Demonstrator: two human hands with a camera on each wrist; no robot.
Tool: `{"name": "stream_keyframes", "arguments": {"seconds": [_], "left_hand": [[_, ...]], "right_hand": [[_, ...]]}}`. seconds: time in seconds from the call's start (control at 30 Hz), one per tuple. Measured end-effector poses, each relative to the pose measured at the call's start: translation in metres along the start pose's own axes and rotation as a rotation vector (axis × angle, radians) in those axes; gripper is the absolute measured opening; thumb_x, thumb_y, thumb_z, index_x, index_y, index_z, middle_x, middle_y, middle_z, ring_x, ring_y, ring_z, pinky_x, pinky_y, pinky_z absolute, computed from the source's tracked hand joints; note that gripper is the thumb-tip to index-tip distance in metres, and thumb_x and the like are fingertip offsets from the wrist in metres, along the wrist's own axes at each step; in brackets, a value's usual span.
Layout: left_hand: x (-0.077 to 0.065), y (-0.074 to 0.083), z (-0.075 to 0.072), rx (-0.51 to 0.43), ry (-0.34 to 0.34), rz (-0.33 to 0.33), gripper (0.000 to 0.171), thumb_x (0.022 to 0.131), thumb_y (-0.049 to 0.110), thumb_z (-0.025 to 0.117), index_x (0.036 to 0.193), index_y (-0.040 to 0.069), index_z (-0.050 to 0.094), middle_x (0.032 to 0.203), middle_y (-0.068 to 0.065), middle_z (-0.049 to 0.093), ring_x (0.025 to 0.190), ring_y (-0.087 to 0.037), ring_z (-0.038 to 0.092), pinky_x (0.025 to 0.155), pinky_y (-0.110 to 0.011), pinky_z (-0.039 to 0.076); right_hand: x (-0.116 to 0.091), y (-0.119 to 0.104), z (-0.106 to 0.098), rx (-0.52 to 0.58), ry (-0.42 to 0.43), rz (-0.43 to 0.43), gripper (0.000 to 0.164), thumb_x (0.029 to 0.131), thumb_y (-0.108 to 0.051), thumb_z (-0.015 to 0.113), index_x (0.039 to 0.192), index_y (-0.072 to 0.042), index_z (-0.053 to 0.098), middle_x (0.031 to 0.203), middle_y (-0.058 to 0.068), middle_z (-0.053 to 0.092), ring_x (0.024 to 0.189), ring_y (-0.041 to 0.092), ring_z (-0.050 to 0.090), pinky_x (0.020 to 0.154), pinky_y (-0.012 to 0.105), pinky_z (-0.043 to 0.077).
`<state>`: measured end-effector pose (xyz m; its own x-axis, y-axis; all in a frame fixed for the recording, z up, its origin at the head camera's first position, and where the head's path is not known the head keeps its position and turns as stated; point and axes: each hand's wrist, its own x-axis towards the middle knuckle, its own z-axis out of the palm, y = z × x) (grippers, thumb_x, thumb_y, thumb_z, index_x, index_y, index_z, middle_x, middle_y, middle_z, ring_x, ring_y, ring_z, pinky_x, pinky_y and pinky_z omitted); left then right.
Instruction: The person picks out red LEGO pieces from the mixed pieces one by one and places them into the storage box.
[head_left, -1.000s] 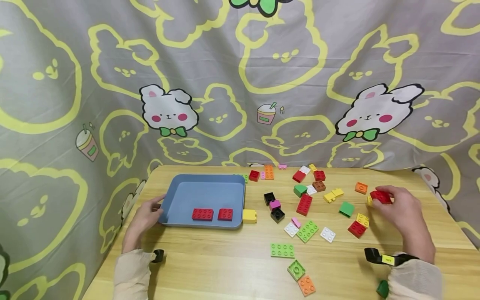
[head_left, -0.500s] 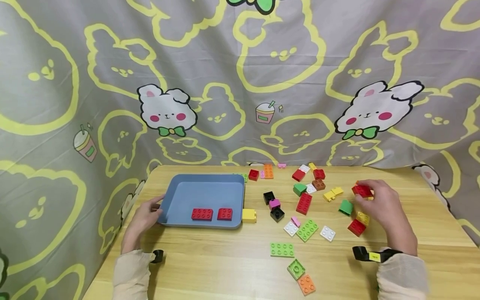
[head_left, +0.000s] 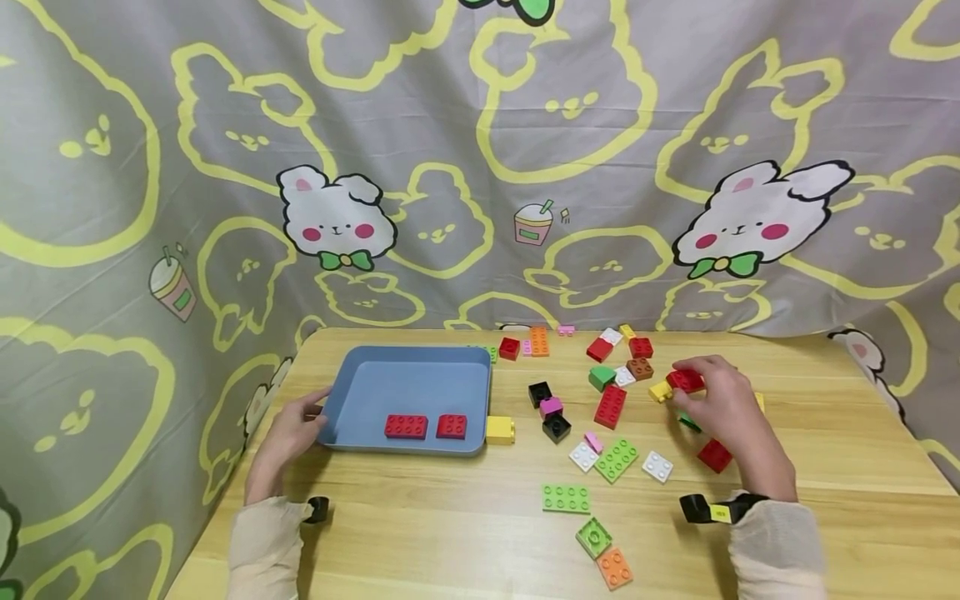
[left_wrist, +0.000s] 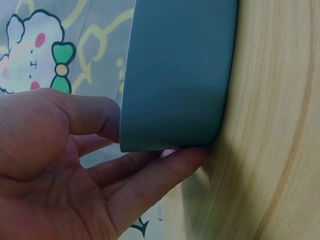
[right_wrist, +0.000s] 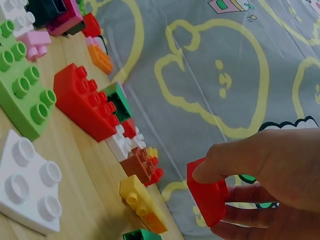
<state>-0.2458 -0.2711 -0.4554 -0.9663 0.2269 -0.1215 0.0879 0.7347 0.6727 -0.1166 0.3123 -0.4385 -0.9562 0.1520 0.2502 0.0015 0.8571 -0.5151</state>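
My left hand (head_left: 295, 433) holds the left end of a blue-grey tray (head_left: 420, 375). In the left wrist view its thumb lies at the rim and its fingers (left_wrist: 165, 182) press the tray's outer wall. Two red building bricks, one longer (head_left: 406, 427) and one shorter (head_left: 452, 426), lie inside near the front wall. Between thumb and fingers my right hand (head_left: 723, 408) pinches a red brick (right_wrist: 207, 192), raised above the table. Below it are a yellow brick (right_wrist: 142, 204) and a green brick (head_left: 688, 422), partly covered by the hand in the head view.
Loose bricks of several colours are scattered right of the tray, among them a long red brick (head_left: 611, 407) and a light green brick (head_left: 566, 498). A yellow brick (head_left: 500, 430) touches the tray's right side. A patterned curtain (head_left: 480, 167) hangs behind the table.
My right hand has moved left with the red brick, from the right side of the scattered bricks to above the yellow one. The left hand and tray have stayed put.
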Motion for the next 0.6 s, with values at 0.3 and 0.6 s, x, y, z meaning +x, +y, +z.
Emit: {"name": "stream_keyframes", "arguments": {"seconds": [0.3,0.6], "left_hand": [[0.0,-0.001,0.0,0.007,0.003,0.001,0.053,0.097,-0.001,0.047,0.148,-0.001,0.036,0.123,-0.035,0.052,0.11,-0.044,0.051,0.073,-0.04,0.052],[0.001,-0.002,0.0,0.01,-0.002,0.019,0.053,0.096,0.0,0.047,0.148,-0.001,0.036,0.123,-0.035,0.052,0.109,-0.043,0.052,0.068,-0.036,0.052]], "right_hand": [[0.003,-0.009,0.005,-0.004,0.007,-0.051,0.037,0.079,-0.002,0.072,0.114,0.007,0.063,0.119,0.033,0.05,0.106,0.05,0.047,0.084,0.067,0.041],[0.004,-0.021,0.01,0.009,-0.008,-0.084,0.037,0.08,-0.001,0.071,0.115,0.006,0.064,0.119,0.029,0.052,0.102,0.044,0.052,0.084,0.063,0.044]]}}
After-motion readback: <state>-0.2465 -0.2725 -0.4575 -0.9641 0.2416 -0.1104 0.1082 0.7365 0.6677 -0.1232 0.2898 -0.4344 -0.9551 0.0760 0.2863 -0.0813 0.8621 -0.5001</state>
